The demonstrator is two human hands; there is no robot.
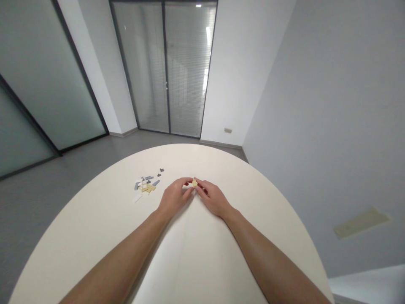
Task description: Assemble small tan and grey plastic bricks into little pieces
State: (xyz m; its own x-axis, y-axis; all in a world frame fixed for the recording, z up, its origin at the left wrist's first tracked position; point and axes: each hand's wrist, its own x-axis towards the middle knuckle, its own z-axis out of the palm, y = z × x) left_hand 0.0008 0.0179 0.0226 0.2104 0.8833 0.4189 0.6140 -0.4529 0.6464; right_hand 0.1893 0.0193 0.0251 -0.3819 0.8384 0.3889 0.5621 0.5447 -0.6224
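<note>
My left hand (pixel 175 195) and my right hand (pixel 212 197) meet near the middle of a round cream table (pixel 253 198). Between their fingertips sits a small yellow piece (pixel 194 183), pinched from both sides just above the tabletop. To the left of my left hand lies a small pile of loose pieces (pixel 147 184), grey and yellow, with one white piece at its near edge. Both forearms reach in from the bottom of the view.
The table's far edge curves just behind the pile. Beyond it are a grey floor, glass partitions on the left, a glass door with blinds straight ahead, and a white wall on the right.
</note>
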